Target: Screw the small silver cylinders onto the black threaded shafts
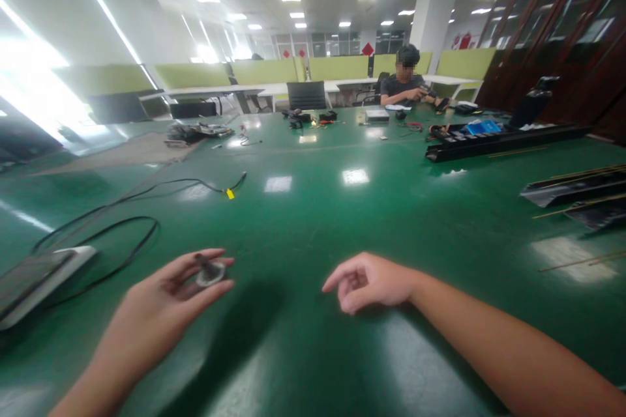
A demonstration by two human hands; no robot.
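Note:
Between the thumb and fingers of my left hand [156, 309] is a small round part with a pale rim and a dark stem [211, 273]; blur hides its exact kind. It is held above the green table [303, 221], and a dark shadow falls to its right. My right hand [369, 281] hovers over the table across from it, loosely curled. Its index finger points left, its thumb tip stands apart from that finger, and nothing shows between them.
At the left lies a white-edged flat device [49, 280] near a black cable [156, 225] with a yellow tag [230, 193]. Black metal channels [577, 190] and thin rods lie at the right. Another person [405, 81] sits at the far side, behind scattered parts.

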